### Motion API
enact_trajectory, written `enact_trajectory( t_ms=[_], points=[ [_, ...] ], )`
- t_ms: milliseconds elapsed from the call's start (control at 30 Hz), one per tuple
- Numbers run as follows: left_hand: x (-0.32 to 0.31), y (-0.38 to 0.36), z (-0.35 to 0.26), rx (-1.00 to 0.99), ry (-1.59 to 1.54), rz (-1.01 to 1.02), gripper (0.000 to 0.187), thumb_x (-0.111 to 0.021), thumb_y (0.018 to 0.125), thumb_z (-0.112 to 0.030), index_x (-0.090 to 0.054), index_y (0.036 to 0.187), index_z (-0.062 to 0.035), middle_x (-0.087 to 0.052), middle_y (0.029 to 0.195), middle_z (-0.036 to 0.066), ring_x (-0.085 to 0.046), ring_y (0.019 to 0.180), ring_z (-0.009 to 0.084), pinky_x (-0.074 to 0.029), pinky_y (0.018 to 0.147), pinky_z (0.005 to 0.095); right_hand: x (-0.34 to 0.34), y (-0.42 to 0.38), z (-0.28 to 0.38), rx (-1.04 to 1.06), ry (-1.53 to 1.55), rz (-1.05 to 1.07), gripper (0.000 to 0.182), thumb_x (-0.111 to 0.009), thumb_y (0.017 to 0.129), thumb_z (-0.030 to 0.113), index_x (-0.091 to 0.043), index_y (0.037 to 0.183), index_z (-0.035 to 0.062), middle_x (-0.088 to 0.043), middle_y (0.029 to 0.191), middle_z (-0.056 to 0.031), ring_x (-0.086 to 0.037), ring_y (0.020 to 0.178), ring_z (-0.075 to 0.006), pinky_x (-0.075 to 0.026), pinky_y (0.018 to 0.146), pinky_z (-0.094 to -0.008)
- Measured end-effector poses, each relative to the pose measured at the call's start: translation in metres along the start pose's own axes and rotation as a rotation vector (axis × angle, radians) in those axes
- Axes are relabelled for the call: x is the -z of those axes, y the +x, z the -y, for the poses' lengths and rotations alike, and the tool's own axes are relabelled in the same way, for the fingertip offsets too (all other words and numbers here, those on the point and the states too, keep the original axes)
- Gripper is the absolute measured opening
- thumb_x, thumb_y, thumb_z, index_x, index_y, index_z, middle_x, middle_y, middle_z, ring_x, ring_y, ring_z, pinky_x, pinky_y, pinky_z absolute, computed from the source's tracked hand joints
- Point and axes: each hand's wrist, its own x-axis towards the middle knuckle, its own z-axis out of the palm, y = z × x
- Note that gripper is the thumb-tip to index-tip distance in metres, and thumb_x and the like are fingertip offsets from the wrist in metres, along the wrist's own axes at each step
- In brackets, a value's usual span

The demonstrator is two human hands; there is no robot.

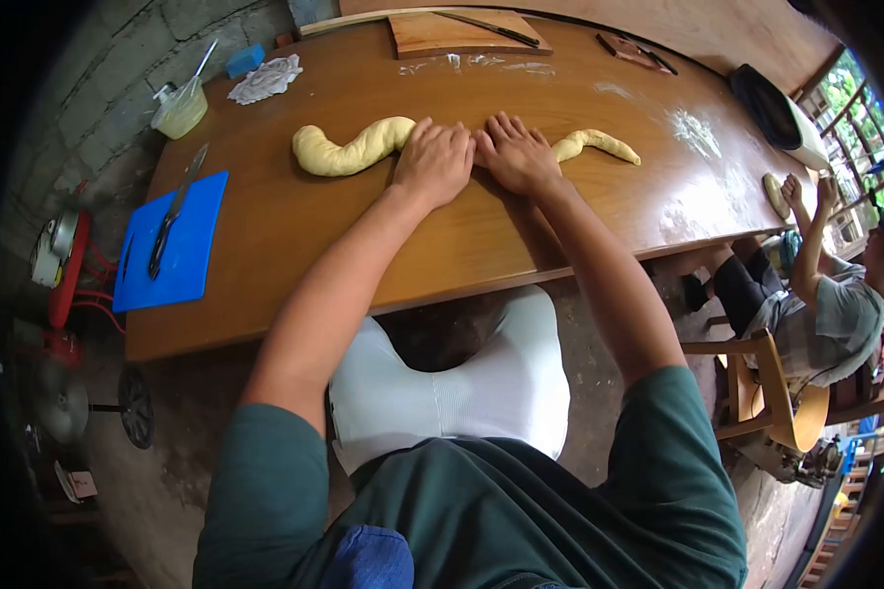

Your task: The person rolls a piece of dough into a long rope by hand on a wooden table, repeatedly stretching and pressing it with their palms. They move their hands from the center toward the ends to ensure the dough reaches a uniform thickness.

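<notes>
from my remote feed, i see my left hand (436, 162) and right hand (517, 154) palm-down, unclenched, over the dough rope (349, 157) on the tabletop (363, 245), seemingly rolling it; the next stroke wants even pressure.

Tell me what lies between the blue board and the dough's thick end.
Only bare tabletop lies between the blue board and the dough's thick end, as the head view shows.

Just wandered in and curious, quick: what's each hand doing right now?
Left hand: open, palm down, covering the inner end of a thick, curved, yellow dough roll.
Right hand: open, palm down, covering the inner end of a thinner, tapering yellow dough roll.
</notes>
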Motion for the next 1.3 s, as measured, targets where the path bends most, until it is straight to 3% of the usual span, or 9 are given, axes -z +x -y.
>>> enact_trajectory(
  t_ms=[100, 167, 233, 300, 500, 700, 867, 967, 1300],
  points=[
    [0.066, -0.025, -0.009, -0.141, -0.106, 0.039, 0.035, -0.064, 0.1, -0.024, -0.066, 0.131, -0.0074, -0.076, 0.113, 0.015, -0.07, 0.113, 0.0351, -0.042, 0.117, 0.0537, 0.032, -0.085, 0.023, 0.198, -0.079, -0.119, 0.07, -0.051, 0.106, 0.053, -0.051, 0.15, -0.0009, -0.057, 0.154, -0.0232, -0.048, 0.15, -0.0379, -0.039, 0.121, -0.0531],
    [0.107, -0.025, -0.001, -0.073, -0.368, 0.481, 0.04, -0.07, 0.096, -0.023, -0.067, 0.134, -0.01, -0.074, 0.12, 0.015, -0.067, 0.118, 0.035, -0.043, 0.116, 0.0519, 0.053, -0.119, 0.028, 0.179, 0.012, 0.007, 0.054, -0.062, 0.104, 0.045, -0.059, 0.135, 0.0009, -0.069, 0.131, -0.0211, -0.061, 0.133, -0.0385, -0.047, 0.109, -0.0505],
    [0.118, -0.029, 0.024, -0.175, -0.26, 0.431, 0.044, -0.076, 0.094, -0.031, -0.069, 0.132, -0.0112, -0.074, 0.121, 0.015, -0.067, 0.116, 0.035, -0.045, 0.112, 0.0498, 0.057, -0.13, 0.017, 0.243, 0.0, -0.067, 0.046, -0.064, 0.103, 0.041, -0.06, 0.127, 0.0024, -0.071, 0.121, -0.019, -0.065, 0.122, -0.0387, -0.048, 0.104, -0.0499],
    [0.109, -0.038, 0.054, -0.406, -0.026, -0.026, 0.051, -0.081, 0.09, -0.042, -0.072, 0.128, -0.0098, -0.076, 0.113, 0.014, -0.068, 0.114, 0.0335, -0.046, 0.109, 0.0484, 0.053, -0.145, 0.012, 0.3, -0.001, -0.127, 0.037, -0.066, 0.102, 0.038, -0.061, 0.118, 0.004, -0.072, 0.111, -0.0169, -0.069, 0.111, -0.0389, -0.05, 0.098, -0.0493],
    [0.15, -0.054, 0.053, 0.017, -0.181, 0.532, 0.055, -0.083, 0.087, -0.057, -0.068, 0.103, -0.0063, -0.076, 0.104, 0.018, -0.072, 0.1, 0.0408, -0.056, 0.084, 0.0502, 0.065, -0.139, -0.024, 0.268, 0.004, -0.166, 0.028, -0.067, 0.102, 0.034, -0.064, 0.108, 0.0071, -0.072, 0.097, -0.0183, -0.072, 0.089, -0.0429, -0.054, 0.086, -0.0508],
    [0.188, -0.111, 0.08, 0.131, 0.032, 0.535, 0.046, -0.079, 0.094, -0.043, -0.069, 0.121, -0.0082, -0.074, 0.117, 0.016, -0.07, 0.111, 0.0372, -0.055, 0.094, 0.0497, 0.063, -0.142, 0.003, 0.273, -0.034, -0.115, 0.029, -0.063, 0.101, 0.024, -0.069, 0.125, 0.0089, -0.068, 0.116, -0.0173, -0.065, 0.116, -0.0379, -0.049, 0.104, -0.0521],
    [0.176, -0.124, 0.01, -0.038, 0.186, 0.147, 0.07, -0.07, 0.096, -0.014, -0.043, 0.159, -0.0008, -0.048, 0.161, 0.017, -0.04, 0.153, 0.036, -0.024, 0.13, 0.0565, 0.044, -0.156, 0.055, 0.322, -0.101, -0.35, 0.056, -0.063, 0.094, 0.016, -0.055, 0.146, -0.0035, -0.06, 0.142, -0.0243, -0.056, 0.131, -0.0428, -0.041, 0.119, -0.0528],
    [0.144, -0.124, -0.035, 0.026, -0.158, 0.506, 0.066, -0.047, 0.11, -0.025, -0.028, 0.168, 0.0011, -0.027, 0.176, 0.021, -0.021, 0.164, 0.0354, -0.016, 0.134, 0.0536, 0.045, -0.167, 0.115, 0.268, 0.171, 0.035, 0.057, -0.048, 0.109, 0.032, -0.048, 0.155, -0.0033, -0.041, 0.166, -0.0255, -0.043, 0.153, -0.036, -0.03, 0.129, -0.0507],
    [0.058, -0.018, 0.041, 0.364, 0.158, 0.545, 0.065, -0.022, 0.115, -0.041, -0.027, 0.171, -0.0076, -0.019, 0.18, 0.011, -0.012, 0.167, 0.03, -0.006, 0.134, 0.0562, 0.012, -0.006, 0.101, -0.004, -0.049, 0.205, 0.079, -0.014, 0.114, 0.056, -0.033, 0.167, 0.001, -0.033, 0.174, -0.0158, -0.024, 0.165, -0.0275, -0.005, 0.135, -0.052]
  ],
)
